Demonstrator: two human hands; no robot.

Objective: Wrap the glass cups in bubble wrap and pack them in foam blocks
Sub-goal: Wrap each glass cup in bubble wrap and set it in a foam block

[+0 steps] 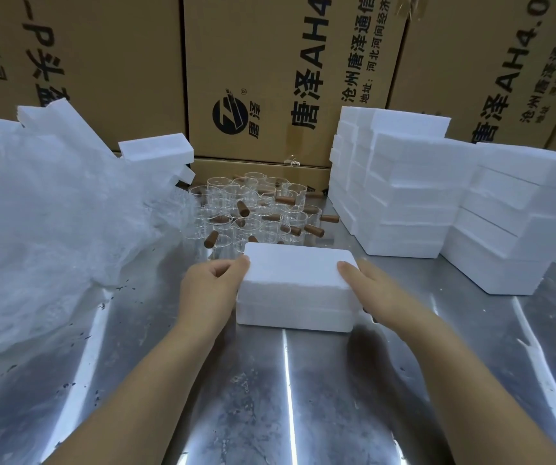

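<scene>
One foam block (298, 286) on steel table (269, 397), left grip (207, 290) and right grip (375, 293) clamped on its opposite ends.

In front of me is a shiny metal table (269, 397). A foam box (298, 290) sits on it. Behind the box stand many glass cups (256, 209). Left of it lies a bubble wrap heap (45, 213). Right of it stand foam block stacks (420, 196).

Left hand (208, 290) gripping; right hand (369, 293) gripping
</scene>
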